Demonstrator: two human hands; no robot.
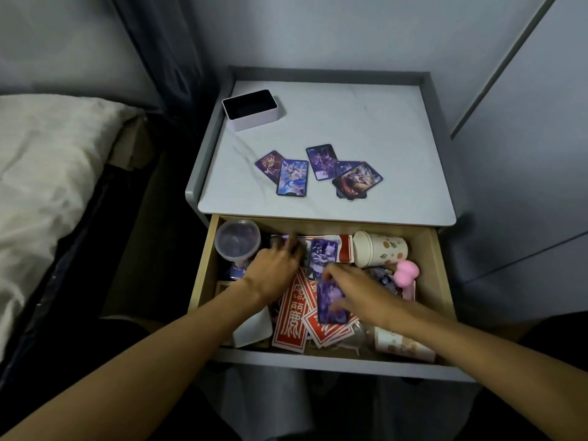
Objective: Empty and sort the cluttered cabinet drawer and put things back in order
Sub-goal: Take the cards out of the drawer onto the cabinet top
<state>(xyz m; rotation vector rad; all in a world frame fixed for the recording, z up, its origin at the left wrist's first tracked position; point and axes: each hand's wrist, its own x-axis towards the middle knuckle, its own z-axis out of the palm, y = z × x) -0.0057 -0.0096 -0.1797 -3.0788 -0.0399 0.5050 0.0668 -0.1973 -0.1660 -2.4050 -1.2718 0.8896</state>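
Reaching into the open drawer (203,281) with both hands, amid cards, red packets (292,316), a clear cup (237,238) at the back left corner and a white tin (378,249) at the back right. Right hand (353,289) near the drawer's middle, fingers curled around a purple card (331,302), thumb on its face; card's long axis running roughly front to back, tilted slightly. Left hand (273,265) just left of it and farther back, fingers bent down onto a second card (323,254) or the pile at the back edge; whether pinching or only touching, cannot tell. Above the drawer, on the surface (366,122), five cards (318,173) already laid loosely near the front edge, well apart from an open box (251,109) at the back left corner. Likely step: lifting the held card up and back toward that group, the right hand being the nearer for it. Much clutter left in the drawer, so sorting judged early.
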